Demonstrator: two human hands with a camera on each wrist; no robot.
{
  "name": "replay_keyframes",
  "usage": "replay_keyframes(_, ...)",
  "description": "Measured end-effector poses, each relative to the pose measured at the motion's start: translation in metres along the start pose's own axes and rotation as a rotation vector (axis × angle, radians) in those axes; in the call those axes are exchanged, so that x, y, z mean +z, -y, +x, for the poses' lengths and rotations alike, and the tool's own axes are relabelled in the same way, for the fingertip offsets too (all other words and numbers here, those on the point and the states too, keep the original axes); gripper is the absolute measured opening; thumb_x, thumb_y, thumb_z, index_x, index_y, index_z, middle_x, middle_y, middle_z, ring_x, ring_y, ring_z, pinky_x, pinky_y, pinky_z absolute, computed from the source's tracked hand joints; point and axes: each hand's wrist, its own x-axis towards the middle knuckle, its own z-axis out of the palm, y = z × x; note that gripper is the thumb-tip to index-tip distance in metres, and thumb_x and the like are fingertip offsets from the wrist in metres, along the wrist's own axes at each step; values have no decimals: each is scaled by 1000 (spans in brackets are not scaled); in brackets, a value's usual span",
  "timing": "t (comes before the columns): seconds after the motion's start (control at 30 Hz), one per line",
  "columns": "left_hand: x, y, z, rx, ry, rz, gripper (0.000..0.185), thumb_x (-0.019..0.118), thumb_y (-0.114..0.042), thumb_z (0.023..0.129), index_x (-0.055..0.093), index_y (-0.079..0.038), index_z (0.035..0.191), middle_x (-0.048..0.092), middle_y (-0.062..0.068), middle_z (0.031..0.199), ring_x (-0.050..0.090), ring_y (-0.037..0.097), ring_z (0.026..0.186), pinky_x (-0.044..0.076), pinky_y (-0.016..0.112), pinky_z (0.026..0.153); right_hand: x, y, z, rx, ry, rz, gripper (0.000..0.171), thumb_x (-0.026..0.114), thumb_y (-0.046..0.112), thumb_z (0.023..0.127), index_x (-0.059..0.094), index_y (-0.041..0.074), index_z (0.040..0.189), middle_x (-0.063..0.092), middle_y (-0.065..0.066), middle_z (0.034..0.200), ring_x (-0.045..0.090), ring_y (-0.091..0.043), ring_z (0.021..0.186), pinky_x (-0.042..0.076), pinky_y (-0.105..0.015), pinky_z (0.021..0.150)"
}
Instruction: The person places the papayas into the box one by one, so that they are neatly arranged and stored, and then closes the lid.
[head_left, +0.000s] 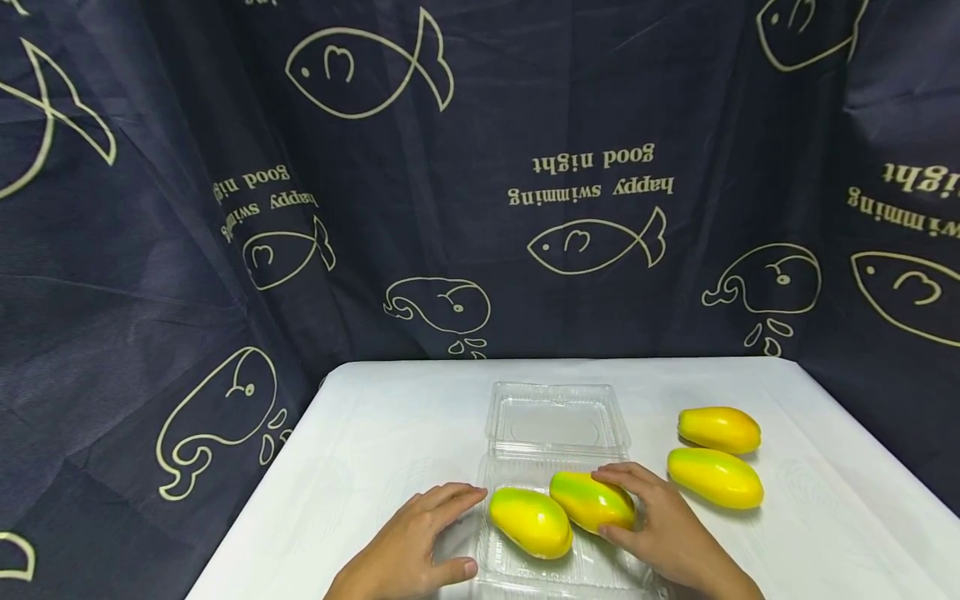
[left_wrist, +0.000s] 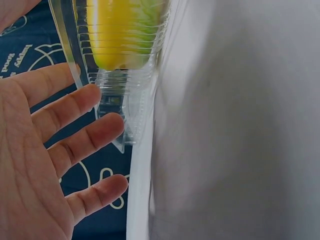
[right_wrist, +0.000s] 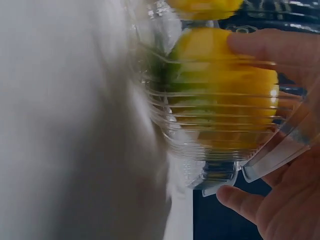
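A clear plastic clamshell box (head_left: 517, 575) lies with its lid (head_left: 555, 421) folded back, away from me. Two yellow-green papayas are in its base, side by side. My right hand (head_left: 660, 525) holds the right papaya (head_left: 588, 498), thumb on the near end and fingers over the far side. In the right wrist view this papaya (right_wrist: 225, 100) shows through the ribbed box wall. The left papaya (head_left: 531, 523) lies free of both hands. Beside the box's left edge is my left hand (head_left: 412, 542), its fingers spread and holding nothing; the left wrist view shows its palm (left_wrist: 25, 160).
Two more papayas, a far one (head_left: 720, 429) and a nearer one (head_left: 716, 477), lie on the white table (head_left: 397, 425) to the right of the box. A dark curtain (head_left: 465, 183) with fish and whale drawings hangs behind the table and along its sides.
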Motion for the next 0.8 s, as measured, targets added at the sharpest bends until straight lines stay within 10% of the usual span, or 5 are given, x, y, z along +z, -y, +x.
replay_keyframes(0.8, -1, -1, 0, -30, 20, -27, 74, 63, -62, 89, 44, -29, 152, 48, -13, 149, 50, 11, 133, 48, 50, 102, -1, 2, -1, -60, -39, -7, 61, 92, 33, 68, 67, 33, 124, 59, 23, 126, 61, -14, 118, 52, -47, 99)
